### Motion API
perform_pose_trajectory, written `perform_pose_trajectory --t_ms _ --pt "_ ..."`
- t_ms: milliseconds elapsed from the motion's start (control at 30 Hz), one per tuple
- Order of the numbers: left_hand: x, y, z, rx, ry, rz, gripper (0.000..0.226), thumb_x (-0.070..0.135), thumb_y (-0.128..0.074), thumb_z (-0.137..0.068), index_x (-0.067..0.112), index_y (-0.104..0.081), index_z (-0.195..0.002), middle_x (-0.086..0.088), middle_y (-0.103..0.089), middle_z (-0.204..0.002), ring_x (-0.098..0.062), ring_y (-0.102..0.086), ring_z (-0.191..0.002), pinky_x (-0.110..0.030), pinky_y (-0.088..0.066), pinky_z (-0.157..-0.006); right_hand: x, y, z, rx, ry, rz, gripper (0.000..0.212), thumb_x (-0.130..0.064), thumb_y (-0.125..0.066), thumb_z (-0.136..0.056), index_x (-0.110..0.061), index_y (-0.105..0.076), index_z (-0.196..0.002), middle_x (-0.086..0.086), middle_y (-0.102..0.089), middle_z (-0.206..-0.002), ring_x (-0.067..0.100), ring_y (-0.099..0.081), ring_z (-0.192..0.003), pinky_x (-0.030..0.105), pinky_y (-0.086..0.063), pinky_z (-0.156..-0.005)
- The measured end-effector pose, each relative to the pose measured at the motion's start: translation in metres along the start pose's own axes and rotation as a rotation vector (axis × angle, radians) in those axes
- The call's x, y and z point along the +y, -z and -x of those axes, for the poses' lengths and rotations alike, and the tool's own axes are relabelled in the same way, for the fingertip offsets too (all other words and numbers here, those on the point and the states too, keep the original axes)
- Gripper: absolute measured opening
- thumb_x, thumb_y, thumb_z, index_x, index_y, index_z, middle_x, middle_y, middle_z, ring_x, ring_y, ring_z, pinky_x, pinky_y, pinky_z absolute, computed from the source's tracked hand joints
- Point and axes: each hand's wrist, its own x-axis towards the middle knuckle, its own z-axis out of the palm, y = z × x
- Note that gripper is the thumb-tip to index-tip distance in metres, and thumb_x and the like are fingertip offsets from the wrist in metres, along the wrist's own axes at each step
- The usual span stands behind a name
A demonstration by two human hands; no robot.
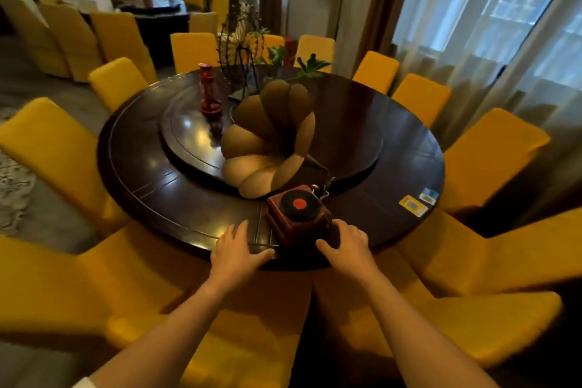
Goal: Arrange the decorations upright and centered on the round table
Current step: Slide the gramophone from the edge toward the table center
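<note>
Down at six o'clock on the dark round table [163, 195], near the edge, stands a toy gramophone [294, 213]: red-brown box, black record with red label on top, upright, with its scalloped tan horn [267, 142] rising toward twelve o'clock and flaring out over the raised turntable ring [189, 136] in the middle. Right hand [346, 244] at five o'clock, touching the box's near right corner, thumb pointed in at the front face and fingers curled round the right side; cannot tell whether really clamped or only resting against it. Left hand [237, 246] at seven o'clock, flat on the table edge just beside the box, fingers spread and loose, holding nothing, apart from the box by a narrow strip of wood. Farther in, at eleven o'clock on the turntable ring, stands a small red lantern [209, 90], upright. Beyond it, near twelve o'clock, sits a dark wire birdcage-like ornament [239, 51] with dried stems, upright, and just to its right at one o'clock green leafy sprigs [310, 66] poke up. Out at three to four o'clock, near the rim, lie two small cards [419, 202], one yellow and one bluish, flat, close together. Around the whole rim crowd yellow-covered chairs [415, 98], pushed in close. At two o'clock hang sheer curtains [472, 41] before a bright window; at eleven o'clock, well apart, waits another table with paler chairs.
</note>
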Motion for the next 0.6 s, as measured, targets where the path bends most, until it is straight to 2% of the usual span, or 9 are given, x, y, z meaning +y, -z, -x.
perform_pose_trajectory --t_ms 133,267,333,467,600 --pt "0.013 -0.027 -0.032 -0.017 0.053 0.03 0.102 0.069 -0.067 -0.079 0.019 -0.025 -0.158 -0.01 -0.027 -0.164 -0.032 -0.025 -0.151 -0.059 -0.031 -0.117 0.007 -0.006 -0.054 -0.039 -0.053 -0.024 0.082 -0.064 -0.057 -0.086 -0.029 -0.025 -0.153 0.007 -0.033 -0.156 0.033 -0.018 -0.147 0.056 -0.033 -0.112" --pt "0.024 -0.056 -0.067 -0.053 0.112 0.062 0.102 0.069 -0.062 -0.083 0.025 -0.013 -0.161 -0.011 -0.018 -0.167 -0.032 -0.016 -0.155 -0.058 -0.024 -0.12 0.025 -0.012 -0.097 -0.063 -0.089 -0.022 0.088 -0.066 -0.055 -0.086 -0.027 -0.018 -0.156 0.009 -0.024 -0.162 0.034 -0.012 -0.15 0.058 -0.027 -0.114" --pt "0.029 -0.072 -0.089 -0.032 0.098 0.053 0.096 0.065 -0.06 -0.087 0.021 -0.017 -0.16 -0.012 -0.027 -0.164 -0.033 -0.024 -0.152 -0.057 -0.027 -0.119 0.036 -0.012 -0.123 -0.072 -0.134 -0.012 0.09 -0.067 -0.054 -0.086 -0.026 -0.016 -0.157 0.008 -0.02 -0.164 0.032 -0.01 -0.152 0.058 -0.025 -0.116" --pt "0.037 -0.09 -0.115 -0.009 0.108 0.22 0.075 0.054 -0.061 -0.092 0.01 -0.038 -0.148 -0.017 -0.05 -0.146 -0.036 -0.046 -0.136 -0.058 -0.039 -0.11 0.049 -0.009 -0.159 -0.107 -0.182 -0.089 0.093 -0.066 -0.055 -0.087 -0.021 -0.016 -0.158 0.009 -0.019 -0.166 0.033 -0.013 -0.152 0.057 -0.025 -0.117" --pt "0.041 -0.104 -0.135 -0.04 0.053 0.41 0.066 0.047 -0.054 -0.097 0.012 -0.038 -0.151 -0.013 -0.053 -0.144 -0.03 -0.048 -0.137 -0.052 -0.039 -0.113 0.048 -0.014 -0.194 -0.207 -0.193 -0.216 0.099 -0.064 -0.062 -0.085 -0.019 -0.014 -0.159 0.011 -0.019 -0.165 0.036 -0.021 -0.15 0.056 -0.031 -0.116"
